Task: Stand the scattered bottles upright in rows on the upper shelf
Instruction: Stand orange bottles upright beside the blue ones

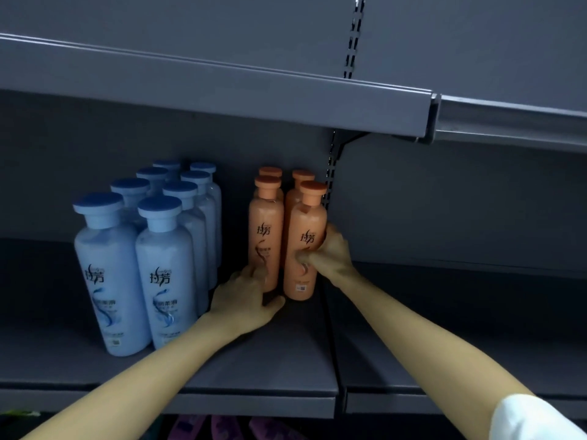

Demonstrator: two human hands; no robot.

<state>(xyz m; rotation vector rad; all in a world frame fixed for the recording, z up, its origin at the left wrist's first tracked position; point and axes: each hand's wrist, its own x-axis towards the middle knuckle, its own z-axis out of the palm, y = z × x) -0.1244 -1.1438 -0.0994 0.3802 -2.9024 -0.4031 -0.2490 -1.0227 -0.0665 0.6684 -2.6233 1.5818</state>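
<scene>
The right hand (pixel 332 254) grips the front-right orange bottle (pixel 306 227) at mid-body, fingers (pixel 332 232) and thumb curled round it, just left of the slotted upright (pixel 330 173). A grip that high probably helps to steer the bottle without tipping it. The left hand (pixel 244 296) holds the base of the front-left orange bottle (pixel 266 223), fingers wrapped low on its side and thumb lying along the shelf (pixel 270 369), likely to square the foot against its neighbour. Both bottles stand upright in a tight two-by-two with two more orange bottles (pixel 287 177) behind them, nearer the back panel. Further left of the upright, across a narrow gap, the blue bottles (pixel 165 271) stand in rows already, so the work looks close to done. Room is tight on the upright's side, where the shelf section ends at a seam, and open toward the front lip. The next shelf up (pixel 222 100) overhangs the caps, so a lift has little headroom; sliding seems safer. Below the lip some purple items (pixel 222 428) show — too dim to identify.
</scene>
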